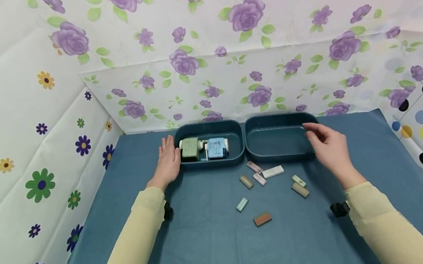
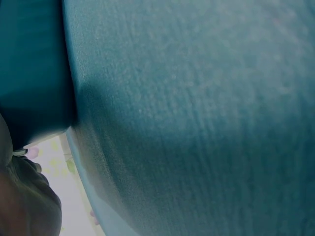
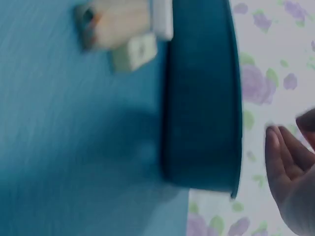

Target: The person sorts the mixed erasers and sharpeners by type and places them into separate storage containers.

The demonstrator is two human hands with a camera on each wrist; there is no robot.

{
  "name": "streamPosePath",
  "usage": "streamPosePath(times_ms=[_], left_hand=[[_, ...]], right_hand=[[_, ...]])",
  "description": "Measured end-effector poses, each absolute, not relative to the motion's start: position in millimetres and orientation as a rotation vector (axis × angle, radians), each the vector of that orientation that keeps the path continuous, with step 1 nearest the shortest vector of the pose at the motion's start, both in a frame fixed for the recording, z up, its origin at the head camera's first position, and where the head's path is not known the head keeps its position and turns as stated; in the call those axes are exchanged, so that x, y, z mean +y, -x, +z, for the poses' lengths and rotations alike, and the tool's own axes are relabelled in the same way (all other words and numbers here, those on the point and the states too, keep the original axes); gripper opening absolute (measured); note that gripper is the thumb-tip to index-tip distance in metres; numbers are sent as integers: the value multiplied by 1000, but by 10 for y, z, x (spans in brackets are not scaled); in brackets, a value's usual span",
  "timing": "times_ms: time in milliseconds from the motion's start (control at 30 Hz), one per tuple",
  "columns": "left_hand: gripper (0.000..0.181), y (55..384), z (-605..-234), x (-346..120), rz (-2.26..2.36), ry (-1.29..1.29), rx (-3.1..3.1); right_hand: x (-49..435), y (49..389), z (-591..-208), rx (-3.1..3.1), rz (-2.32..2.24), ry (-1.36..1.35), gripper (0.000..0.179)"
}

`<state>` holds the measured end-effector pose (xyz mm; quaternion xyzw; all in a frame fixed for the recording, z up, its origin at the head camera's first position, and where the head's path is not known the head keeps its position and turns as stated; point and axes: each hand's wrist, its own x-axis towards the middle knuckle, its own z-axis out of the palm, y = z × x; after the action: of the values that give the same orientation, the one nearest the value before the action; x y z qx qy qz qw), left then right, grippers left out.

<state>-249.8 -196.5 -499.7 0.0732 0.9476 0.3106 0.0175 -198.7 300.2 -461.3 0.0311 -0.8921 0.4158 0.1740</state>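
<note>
My left hand (image 1: 166,161) lies with straight fingers along the left end of a dark blue tray (image 1: 211,163). In that tray sit a green boxy item (image 1: 190,147) and a light blue boxy item (image 1: 217,146), both with white knob-like parts. At the right end of a second dark blue tray (image 1: 280,158), my right hand (image 1: 327,140) hovers by the rim. Its fingers are loosely bent, and a gap shows between thumb and fingers in the right wrist view, with nothing held. The left wrist view catches only part of the left hand (image 2: 34,201) beside the tray wall.
Several small eraser-like blocks are scattered in front of the trays, among them a white one (image 1: 273,172), a brown one (image 1: 262,219) and a pale blue one (image 1: 242,204). Behind the trays rises a flower-patterned sheet (image 1: 200,90); a blue cloth (image 1: 213,233) covers the table.
</note>
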Motion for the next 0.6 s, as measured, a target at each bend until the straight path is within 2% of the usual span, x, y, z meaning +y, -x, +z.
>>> streamPosePath(times_ms=[100, 233, 433, 600], left_hand=[[61, 2501, -4994, -1956, 967, -227, 2941], [61, 2499, -4989, -1956, 971, -226, 2943], [61, 2493, -4984, -1951, 953, -224, 2944], [60, 2494, -4982, -1950, 944, -223, 2964]], right_hand=[[3119, 1998, -4664, -2469, 1118, 17, 35], [3263, 2041, -4724, -2540, 1080, 60, 43], [3437, 2116, -4868, -2803, 1007, -9, 63], [3505, 2195, -4991, -2889, 969, -62, 67]])
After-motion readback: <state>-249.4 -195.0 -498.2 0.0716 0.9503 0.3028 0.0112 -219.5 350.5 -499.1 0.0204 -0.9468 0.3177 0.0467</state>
